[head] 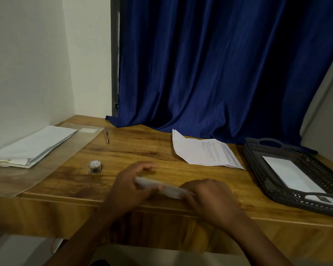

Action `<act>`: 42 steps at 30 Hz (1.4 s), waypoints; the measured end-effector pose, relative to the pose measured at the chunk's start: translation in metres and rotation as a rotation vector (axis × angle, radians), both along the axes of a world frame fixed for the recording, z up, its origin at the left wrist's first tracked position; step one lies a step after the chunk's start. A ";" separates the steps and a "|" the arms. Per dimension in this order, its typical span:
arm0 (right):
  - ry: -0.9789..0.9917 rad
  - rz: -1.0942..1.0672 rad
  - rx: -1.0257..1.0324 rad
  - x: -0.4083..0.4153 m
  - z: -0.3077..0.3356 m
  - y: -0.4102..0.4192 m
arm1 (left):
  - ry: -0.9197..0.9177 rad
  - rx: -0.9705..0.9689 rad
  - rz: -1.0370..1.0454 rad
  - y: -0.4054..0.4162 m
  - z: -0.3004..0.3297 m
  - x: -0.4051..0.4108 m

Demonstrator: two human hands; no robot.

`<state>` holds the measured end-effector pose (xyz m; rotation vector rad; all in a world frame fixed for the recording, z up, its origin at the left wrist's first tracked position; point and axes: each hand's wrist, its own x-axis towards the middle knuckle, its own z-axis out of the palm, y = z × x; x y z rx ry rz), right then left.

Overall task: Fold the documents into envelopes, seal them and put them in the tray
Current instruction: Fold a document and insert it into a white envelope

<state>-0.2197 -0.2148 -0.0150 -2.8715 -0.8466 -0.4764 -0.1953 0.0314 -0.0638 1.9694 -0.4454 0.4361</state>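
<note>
A folded white paper or envelope (161, 188) is held between both hands just above the wooden table's front edge; blur hides its details. My left hand (132, 184) grips its left end, thumb underneath and fingers over the top. My right hand (208, 196) grips its right end with curled fingers. A pile of printed documents (206, 152) lies behind, toward the right. The dark grey perforated tray (258, 169) stands at the far right with a white envelope (294, 177) lying in it. A stack of white envelopes (33, 146) rests at the far left.
A small roll of tape (95, 166) sits left of my hands. A pen (107, 137) lies farther back. A clear plastic sheet (46, 169) covers the table's left part. A blue curtain (219, 64) hangs behind the table (142, 146), a white wall at left.
</note>
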 end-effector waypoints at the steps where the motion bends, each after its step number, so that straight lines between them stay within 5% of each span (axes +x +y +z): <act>1: 0.057 -0.036 0.083 0.004 0.007 -0.001 | 0.055 -0.130 0.028 0.002 0.004 -0.001; 4: 0.286 -0.088 0.582 0.019 0.024 -0.006 | 0.154 -0.430 0.115 0.008 0.010 0.004; 8: 0.756 -0.062 1.379 0.032 0.017 0.000 | 0.225 -0.423 0.114 0.010 0.007 0.014; 15: 0.929 -0.098 1.362 0.049 -0.012 0.022 | 0.199 -0.182 0.103 0.006 -0.003 0.020; 28: 0.722 -0.159 1.007 0.062 -0.026 0.028 | 0.296 -0.220 -0.019 0.022 0.027 0.016; 31: 0.721 -0.176 1.027 0.067 -0.028 0.024 | 0.224 -0.075 -0.021 0.052 0.056 0.017; 37: 0.671 -0.153 1.155 0.072 -0.038 0.024 | 0.070 0.290 0.378 0.162 0.094 0.051; 42: 0.576 -0.099 1.143 0.075 -0.036 0.025 | 0.317 0.660 0.781 0.265 0.071 0.077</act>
